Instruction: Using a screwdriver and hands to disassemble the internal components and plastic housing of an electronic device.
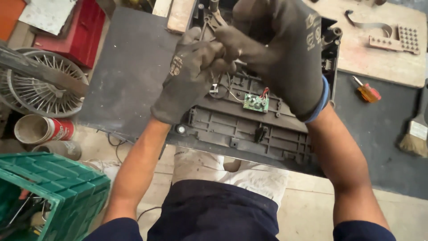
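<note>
Both of my hands wear dark grey work gloves and meet over an opened black plastic casing (249, 134) that lies on a dark mat. My left hand (189, 76) is closed in a fist around thin wires and a small metal part. My right hand (281, 49) curls over it from the right, fingers pinched on the same wires. Below the hands a small green circuit board (256, 103) with red and white leads sits inside the casing. What exactly lies between the fingertips is hidden by the gloves.
An orange-handled screwdriver (367, 92) and a paint brush (415, 134) lie on the mat at right. A wooden board (379, 58) carries metal parts at top right. At left are a wire fan guard (40, 89), a can (42, 129), a red box (80, 35) and a green crate (58, 192).
</note>
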